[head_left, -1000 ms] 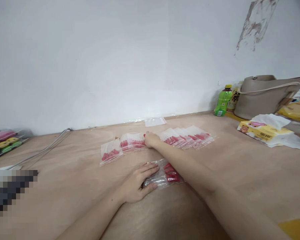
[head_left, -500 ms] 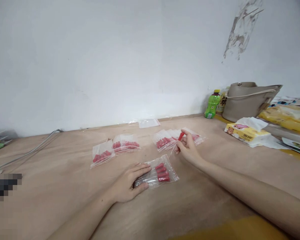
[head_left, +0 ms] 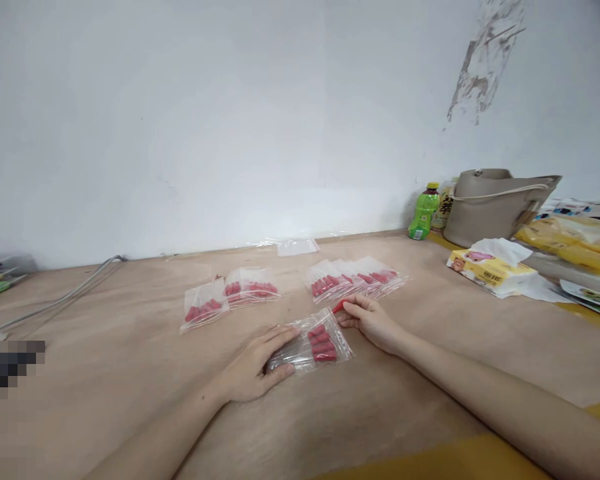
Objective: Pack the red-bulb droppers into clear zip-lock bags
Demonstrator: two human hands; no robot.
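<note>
A clear zip bag (head_left: pixel 304 363) with several small red pieces (head_left: pixel 323 343) in a row lies flat in front of me. My left hand (head_left: pixel 255 363) rests on its left end, fingers stretched out and thumb apart. My right hand (head_left: pixel 367 320) pinches another red piece (head_left: pixel 339 306), slim and rounded, at the bag's upper right zip edge. Whether its tip is inside the bag I cannot tell. Farther back lie filled zip bags, one overlapping group (head_left: pixel 353 277) at right and another (head_left: pixel 253 287) at left, with a single filled bag (head_left: pixel 205 307) beside the latter.
A white packet (head_left: pixel 298 247) lies near the wall. To the right stand a green bottle (head_left: pixel 423 212), a beige bag (head_left: pixel 490 210) and a yellow tissue pack (head_left: pixel 495 272). A grey cable (head_left: pixel 75 293) crosses the table (head_left: pixel 130 373) at left.
My right hand has come down and left with the red piece, from above the back bags to the front bag's zip edge. My left hand stays on the bag.
</note>
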